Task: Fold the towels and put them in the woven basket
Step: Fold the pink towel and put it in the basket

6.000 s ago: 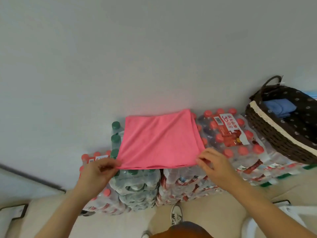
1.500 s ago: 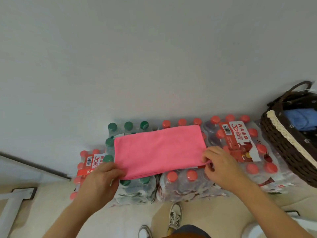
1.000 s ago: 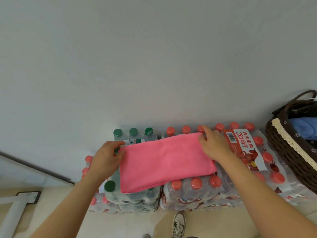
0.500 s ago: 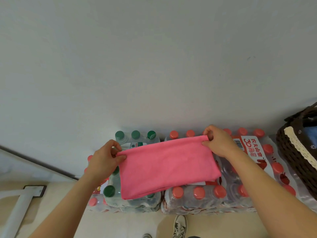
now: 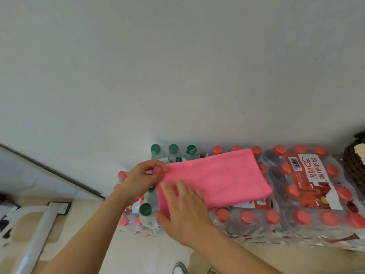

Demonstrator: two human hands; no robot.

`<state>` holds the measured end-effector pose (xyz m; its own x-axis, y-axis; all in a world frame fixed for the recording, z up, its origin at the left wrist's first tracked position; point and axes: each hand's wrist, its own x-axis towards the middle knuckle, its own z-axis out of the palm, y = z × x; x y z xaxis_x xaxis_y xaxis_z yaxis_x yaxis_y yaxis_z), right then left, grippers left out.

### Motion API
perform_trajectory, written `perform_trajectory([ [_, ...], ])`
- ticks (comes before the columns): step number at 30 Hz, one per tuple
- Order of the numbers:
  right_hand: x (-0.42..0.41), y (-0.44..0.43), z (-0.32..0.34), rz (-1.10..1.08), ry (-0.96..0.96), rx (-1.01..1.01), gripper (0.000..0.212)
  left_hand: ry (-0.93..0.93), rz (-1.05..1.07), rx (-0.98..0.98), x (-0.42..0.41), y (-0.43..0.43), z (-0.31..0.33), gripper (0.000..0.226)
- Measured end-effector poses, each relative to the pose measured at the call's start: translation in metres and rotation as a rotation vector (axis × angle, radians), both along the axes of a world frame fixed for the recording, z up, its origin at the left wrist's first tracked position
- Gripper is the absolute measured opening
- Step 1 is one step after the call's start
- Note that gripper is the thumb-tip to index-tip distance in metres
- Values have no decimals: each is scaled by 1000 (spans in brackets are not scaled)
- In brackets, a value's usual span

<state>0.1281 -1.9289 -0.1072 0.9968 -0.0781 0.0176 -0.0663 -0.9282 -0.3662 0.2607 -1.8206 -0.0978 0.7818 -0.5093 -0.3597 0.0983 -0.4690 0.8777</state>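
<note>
Atop wrapped bottle packs, left hand pinches pink towel; right hand presses it flat-fingered.

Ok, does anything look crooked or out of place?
Only slightly: the pink towel lies askew across the bottle packs, not square with them. Left hand pinches its corner, right hand presses it flat. Nothing spilled or damaged.

place: indoor storage corner, home or office unclear | evidence: shrink-wrapped bottled-water packs stacked along bare white wall, centre-right | beige floor, white metal frame, lower left | woven basket, right edge
</note>
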Motion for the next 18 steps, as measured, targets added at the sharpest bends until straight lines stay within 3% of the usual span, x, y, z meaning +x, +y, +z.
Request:
perform_trajectory([
  [3,3,21,-9,1,5,-122,52,-2,-24,33,-3,9,1,31],
  [7,3,38,-16,5,36,-222,42,50,-26,56,-3,29,-3,28],
  [10,1,46,-15,-59,21,-219,49,107,-196,91,0,43,1,44],
  [13,-4,46,-20,-86,-21,-225,48,-85,-278,224,-5,44,4,52],
  [16,-9,43,-32,-88,-108,-221,39,-408,-304,274,-9,44,-7,41],
  [18,-13,42,-39,-73,-184,-234,34,-488,-331,271,-10,49,-15,30],
])
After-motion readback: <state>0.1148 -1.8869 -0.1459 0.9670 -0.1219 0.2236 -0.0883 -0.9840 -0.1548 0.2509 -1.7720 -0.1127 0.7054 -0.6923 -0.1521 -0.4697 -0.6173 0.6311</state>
